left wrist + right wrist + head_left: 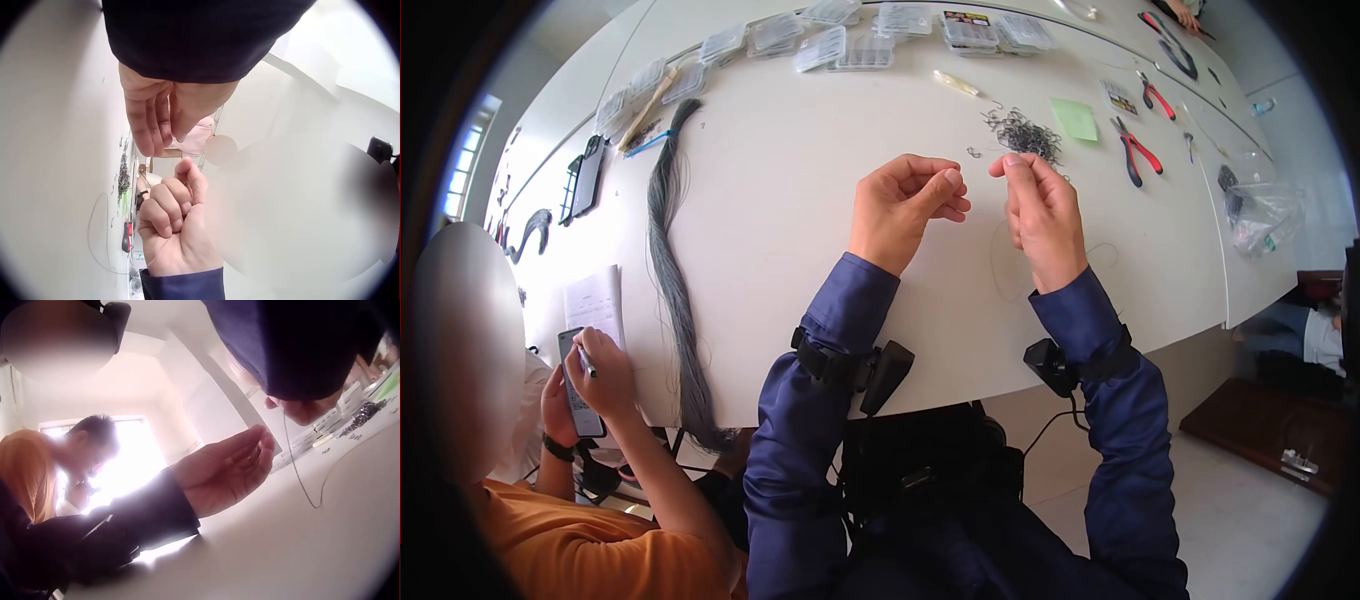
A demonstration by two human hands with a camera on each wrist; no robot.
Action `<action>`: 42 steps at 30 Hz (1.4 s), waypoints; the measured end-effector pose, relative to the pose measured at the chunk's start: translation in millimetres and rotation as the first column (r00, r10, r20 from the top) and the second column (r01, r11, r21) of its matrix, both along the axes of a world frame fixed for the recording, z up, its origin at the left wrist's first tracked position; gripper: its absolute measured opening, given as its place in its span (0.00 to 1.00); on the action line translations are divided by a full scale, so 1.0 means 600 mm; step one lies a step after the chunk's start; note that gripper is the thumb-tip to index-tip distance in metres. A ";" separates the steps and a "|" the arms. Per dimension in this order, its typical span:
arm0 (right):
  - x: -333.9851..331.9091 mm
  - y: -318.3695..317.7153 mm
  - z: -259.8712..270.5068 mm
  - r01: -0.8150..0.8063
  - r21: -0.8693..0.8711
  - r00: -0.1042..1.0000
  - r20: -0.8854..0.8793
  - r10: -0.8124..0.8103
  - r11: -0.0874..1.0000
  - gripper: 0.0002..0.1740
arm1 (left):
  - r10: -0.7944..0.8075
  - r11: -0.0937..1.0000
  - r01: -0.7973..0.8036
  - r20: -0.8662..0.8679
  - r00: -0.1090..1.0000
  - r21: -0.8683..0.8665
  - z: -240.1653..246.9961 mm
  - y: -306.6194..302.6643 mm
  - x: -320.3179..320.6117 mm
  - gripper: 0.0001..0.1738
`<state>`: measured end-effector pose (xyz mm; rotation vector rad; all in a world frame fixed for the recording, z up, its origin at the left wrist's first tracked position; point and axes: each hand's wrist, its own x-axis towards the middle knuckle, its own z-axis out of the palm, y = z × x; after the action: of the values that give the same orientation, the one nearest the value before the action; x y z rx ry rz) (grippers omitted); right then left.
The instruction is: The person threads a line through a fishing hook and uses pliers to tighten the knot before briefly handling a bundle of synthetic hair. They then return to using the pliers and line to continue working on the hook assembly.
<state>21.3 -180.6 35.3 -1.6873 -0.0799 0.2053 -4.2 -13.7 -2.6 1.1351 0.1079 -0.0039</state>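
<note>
Over the white table [800, 180], my left hand [905, 210] and right hand [1045, 220] face each other, a small gap apart. Thumb and forefinger meet on the left hand [181, 103]; anything between them is too small to make out. A thin line [295, 465] hangs from the pinched fingertips of my right hand [306, 411] and curves over the table. Just beyond the hands lies a pile of small dark metal pieces [1025, 137], with a few loose ones [974, 153] beside it.
Clear plastic boxes [865, 52] line the far side. Right of the pile are a green paper [1075, 119] and red-handled pliers [1137, 155]. A long grey bundle of strands [665, 240] lies left. A person in orange [600, 540] sits at left with a phone [582, 385].
</note>
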 end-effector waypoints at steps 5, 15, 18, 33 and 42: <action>-0.018 0.021 -0.010 -0.063 0.026 0.996 0.060 0.062 0.998 0.16 | -0.060 0.988 0.065 0.041 0.997 -0.137 -0.007 -0.003 0.003 0.10; -0.013 0.017 -0.028 -0.016 -0.086 0.995 0.092 0.024 0.996 0.14 | 0.041 0.994 -0.046 0.047 0.998 0.103 -0.006 -0.003 0.002 0.10; -0.013 0.017 -0.025 -0.038 -0.136 0.990 0.128 0.056 0.990 0.15 | 0.030 0.996 -0.033 0.034 0.999 0.086 -0.006 -0.006 0.001 0.09; -0.012 0.028 -0.037 -0.023 -0.019 0.988 0.153 0.025 1.000 0.15 | -0.023 0.993 0.010 -0.110 0.994 -0.116 -0.003 -0.007 -0.003 0.11; -0.029 0.033 -0.025 -0.022 -0.047 0.985 0.169 0.030 0.999 0.15 | -0.112 0.953 0.070 -0.128 0.985 -0.296 -0.010 0.004 0.001 0.11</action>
<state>4.0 -160.6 20.5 -1.7472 -0.2264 0.0833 -3.9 -11.4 -8.6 0.8432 0.1770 -0.1791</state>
